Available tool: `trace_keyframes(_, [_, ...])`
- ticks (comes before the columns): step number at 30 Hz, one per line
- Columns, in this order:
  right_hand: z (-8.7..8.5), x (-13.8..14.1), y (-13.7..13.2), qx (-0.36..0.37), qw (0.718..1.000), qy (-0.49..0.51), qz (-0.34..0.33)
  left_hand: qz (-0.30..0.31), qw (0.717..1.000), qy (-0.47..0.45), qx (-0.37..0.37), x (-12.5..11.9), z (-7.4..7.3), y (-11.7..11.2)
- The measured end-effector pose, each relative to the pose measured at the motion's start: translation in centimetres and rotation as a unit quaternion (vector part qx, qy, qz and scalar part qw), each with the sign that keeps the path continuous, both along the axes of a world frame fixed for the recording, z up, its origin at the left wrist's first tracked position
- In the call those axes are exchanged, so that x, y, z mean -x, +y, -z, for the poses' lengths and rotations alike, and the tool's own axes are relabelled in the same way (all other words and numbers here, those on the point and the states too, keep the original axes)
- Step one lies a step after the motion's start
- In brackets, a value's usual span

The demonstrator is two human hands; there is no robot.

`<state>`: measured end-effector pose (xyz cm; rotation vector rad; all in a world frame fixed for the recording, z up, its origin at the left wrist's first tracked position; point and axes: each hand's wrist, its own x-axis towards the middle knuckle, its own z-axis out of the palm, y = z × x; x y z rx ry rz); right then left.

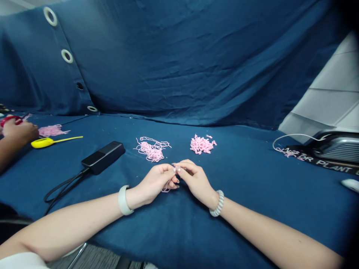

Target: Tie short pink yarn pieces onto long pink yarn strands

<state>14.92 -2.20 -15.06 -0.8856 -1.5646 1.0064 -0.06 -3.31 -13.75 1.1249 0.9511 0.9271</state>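
Working close together over the blue cloth [252,198], both hands sit at centre, fingertips almost touching. Left hand [155,183] is narrow, fingers curled in, pinching a short pink yarn strand [167,188] that dangles just below it. Right hand [196,182] is also narrow, its fingertips [177,167] meeting the left's at the strand; cannot tell if it grips the yarn too. White band [125,200] on left wrist, coiled spiral bracelet [217,203] on right.

Just ahead of the hands, a tangled pile of long pink yarn [151,150] lies on the cloth. To its right, well apart from it, is a heap of short curly pink pieces [202,144]. Black power bank [103,157] sits left of the tangle, black cable [63,190] trailing toward the table edge.

Far left, another person's hand [19,131] holds something red [11,120], beside a pink yarn bunch [52,130] and a yellow tool [42,142] with a long thin strip. Right side: silver device [336,147], black printed strap [322,162] with pink bits [286,152], white cable [294,136], white object [350,185] at the edge. Blue backdrop with metal eyelets [168,56] behind.
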Motion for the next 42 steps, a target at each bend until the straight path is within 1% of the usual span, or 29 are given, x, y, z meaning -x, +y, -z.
trace_keyframes(4, [0.0,-0.1,0.2,-0.007,0.999,0.000,0.042,0.004,0.999,0.038,0.009,-0.1,-0.1,0.0])
trace_keyframes(7, [0.3,-0.4,0.7,0.002,0.996,0.007,0.091,0.008,0.999,0.051,0.007,-0.2,0.0,0.0])
trace_keyframes(10, [0.9,-0.8,1.3,0.017,0.989,0.008,0.145,0.026,0.998,0.057,-0.001,-0.2,0.2,0.0])
trace_keyframes(12, [1.4,-1.0,1.7,0.031,0.984,0.011,0.173,0.047,0.996,0.075,-0.024,-0.2,0.2,-0.2])
trace_keyframes(14, [1.8,-1.1,2.0,0.044,0.981,0.017,0.188,0.062,0.991,0.095,-0.075,-0.2,0.1,-0.5])
trace_keyframes(16, [2.1,-1.2,2.3,0.053,0.981,0.017,0.188,0.059,0.978,0.123,-0.157,-0.1,-0.2,-0.9])
trace_keyframes(18, [2.1,-1.2,2.4,0.051,0.984,0.004,0.173,0.036,0.958,0.154,-0.238,0.0,-0.6,-1.4])
trace_keyframes(19, [2.1,-1.1,2.4,0.045,0.986,-0.009,0.162,0.022,0.949,0.165,-0.266,0.1,-0.8,-1.6])
trace_keyframes(23, [1.5,-0.7,1.8,0.000,0.990,-0.082,0.116,-0.018,0.935,0.155,-0.319,0.4,-1.5,-2.2])
trace_keyframes(25, [1.2,-0.4,1.2,-0.032,0.988,-0.124,0.089,-0.010,0.935,0.125,-0.332,0.5,-1.7,-2.5])
trace_keyframes(27, [1.0,-0.1,0.5,-0.072,0.978,-0.186,0.058,0.010,0.945,0.083,-0.315,0.6,-1.6,-2.7])
trace_keyframes(29, [0.7,0.1,-0.1,-0.120,0.959,-0.254,0.034,0.018,0.958,0.046,-0.281,0.5,-1.4,-2.6])
trace_keyframes(32, [0.5,0.3,-0.8,-0.183,0.932,-0.313,0.001,-0.020,0.975,0.015,-0.222,0.4,-0.9,-2.1])
trace_keyframes(34, [0.5,0.4,-1.0,-0.201,0.921,-0.333,-0.020,-0.033,0.985,-0.016,-0.169,0.3,-0.7,-1.6])
trace_keyframes(39, [0.8,0.3,-0.9,-0.214,0.912,-0.343,-0.073,-0.012,0.996,-0.069,-0.063,0.0,-0.6,-0.9])
trace_keyframes(42, [0.8,0.4,-0.8,-0.207,0.920,-0.322,-0.085,-0.024,0.995,-0.098,-0.021,-0.1,-0.8,-0.9])
